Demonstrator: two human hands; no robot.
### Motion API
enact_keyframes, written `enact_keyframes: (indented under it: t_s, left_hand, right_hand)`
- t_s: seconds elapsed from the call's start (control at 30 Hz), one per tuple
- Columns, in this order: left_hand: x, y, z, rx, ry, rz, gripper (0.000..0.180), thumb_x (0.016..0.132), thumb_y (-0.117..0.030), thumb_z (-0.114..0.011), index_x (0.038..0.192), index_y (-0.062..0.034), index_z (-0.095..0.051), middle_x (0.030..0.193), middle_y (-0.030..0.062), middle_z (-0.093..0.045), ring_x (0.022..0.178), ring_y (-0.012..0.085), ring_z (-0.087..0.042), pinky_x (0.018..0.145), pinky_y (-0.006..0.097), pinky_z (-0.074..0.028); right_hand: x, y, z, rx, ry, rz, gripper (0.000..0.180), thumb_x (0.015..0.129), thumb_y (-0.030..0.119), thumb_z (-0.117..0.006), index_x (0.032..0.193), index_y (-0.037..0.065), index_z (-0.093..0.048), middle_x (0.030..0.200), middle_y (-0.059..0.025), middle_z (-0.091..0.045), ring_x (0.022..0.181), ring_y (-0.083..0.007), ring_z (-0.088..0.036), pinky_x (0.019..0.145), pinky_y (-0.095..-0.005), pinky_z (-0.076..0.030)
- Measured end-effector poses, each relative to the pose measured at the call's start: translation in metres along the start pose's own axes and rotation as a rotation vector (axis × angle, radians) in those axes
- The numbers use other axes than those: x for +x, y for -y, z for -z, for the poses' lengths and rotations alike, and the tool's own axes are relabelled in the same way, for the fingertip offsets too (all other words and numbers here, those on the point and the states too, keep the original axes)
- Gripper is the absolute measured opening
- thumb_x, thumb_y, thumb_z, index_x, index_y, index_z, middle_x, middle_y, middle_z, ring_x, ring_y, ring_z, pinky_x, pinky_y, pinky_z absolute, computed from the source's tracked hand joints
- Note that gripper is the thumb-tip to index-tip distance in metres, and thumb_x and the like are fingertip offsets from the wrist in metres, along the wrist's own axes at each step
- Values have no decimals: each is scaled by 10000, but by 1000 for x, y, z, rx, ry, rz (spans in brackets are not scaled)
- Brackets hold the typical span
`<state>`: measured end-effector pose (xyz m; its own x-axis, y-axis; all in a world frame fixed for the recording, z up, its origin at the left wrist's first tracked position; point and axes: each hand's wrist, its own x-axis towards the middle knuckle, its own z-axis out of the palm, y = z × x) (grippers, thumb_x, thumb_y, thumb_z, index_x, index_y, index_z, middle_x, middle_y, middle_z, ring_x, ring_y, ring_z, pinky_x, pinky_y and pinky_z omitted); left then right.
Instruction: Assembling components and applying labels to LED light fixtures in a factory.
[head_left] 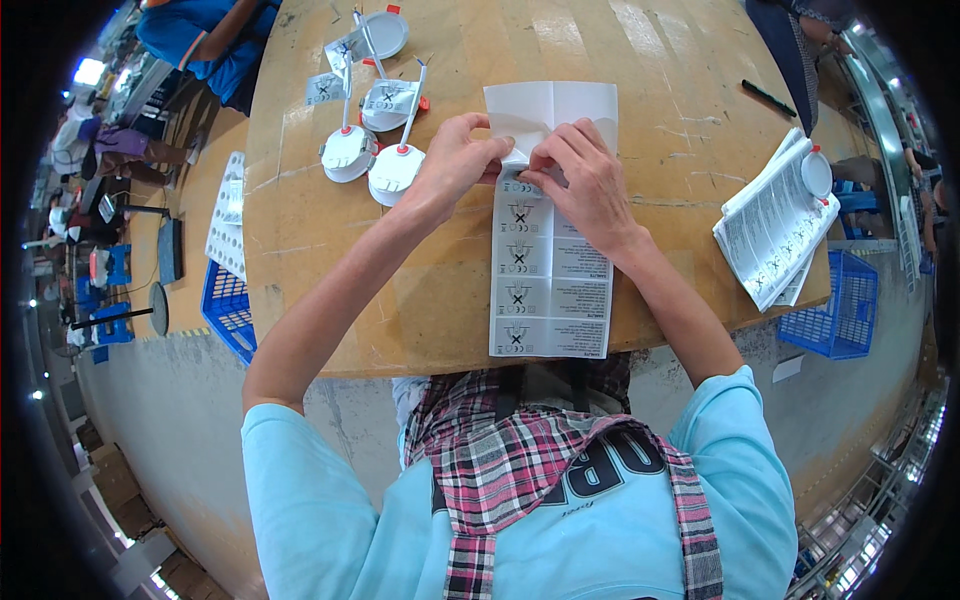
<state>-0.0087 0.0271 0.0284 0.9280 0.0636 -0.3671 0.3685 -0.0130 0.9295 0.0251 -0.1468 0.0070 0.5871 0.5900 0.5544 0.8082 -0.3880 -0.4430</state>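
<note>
both the left hand [455, 160] and right hand [590, 180] pinched shut on the white label sheet [550, 270], meeting at its fold line, the sheet's long axis running straight away across the desk [650, 60] from the person.

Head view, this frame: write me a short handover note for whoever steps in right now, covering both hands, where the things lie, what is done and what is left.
Left hand: pinching the long white printed paper sheet at its fold line, fingers closed on it.
Right hand: pressing and pinching the same fold from the other side.
The sheet lies flat on the round wooden table, its blank upper part already turned over.
Four white round lamp fittings with red clips lie left of the hands, some with folded leaflets on them.
A stack of printed sheets waits at the right edge; a black pen lies beyond it.
Done: the first turn. Left: the rest of this sheet appears unfolded.
</note>
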Motion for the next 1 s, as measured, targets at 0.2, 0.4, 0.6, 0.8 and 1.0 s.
enact_keyframes:
  t_s: [0.2,0.4,0.6,0.8,1.0]
  left_hand:
    - [1,1,-2,27,17,-21,399,816,-99,-552,1148,105,-472,891,158,-635,768,171,-645,716,277,-535]
    - [0,-2,-3,40,4,-17,368,850,-164,-574,1142,49,-501,917,127,-640,780,151,-643,764,274,-526]
    - [5,0,3,-14,2,7,366,819,-124,-576,1119,71,-499,873,134,-633,754,167,-639,704,281,-533]
    - [3,1,2,-64,33,2,358,816,-112,-578,1117,66,-499,862,126,-623,756,164,-634,693,289,-533]
    - [1,6,-2,7,-13,-34,362,846,-166,-581,1137,37,-510,848,77,-652,712,119,-630,664,260,-519]
  right_hand:
    - [-3,1,-1,-3,-40,-26,221,639,117,-754,754,87,-567,775,1,-525,823,-179,-506,707,-301,-461]
    - [-1,-1,1,-5,-16,-23,218,636,104,-752,749,90,-566,801,-2,-524,836,-185,-501,707,-302,-462]
    - [2,0,-1,30,-41,-16,212,643,94,-745,782,87,-585,842,-17,-513,877,-204,-492,742,-319,-455]
    - [-2,-4,0,58,-71,53,199,655,90,-738,806,76,-608,874,-21,-525,899,-213,-486,765,-325,-450]
    - [-1,-12,4,236,-48,17,142,675,74,-725,761,61,-613,850,-25,-548,902,-225,-489,771,-328,-441]
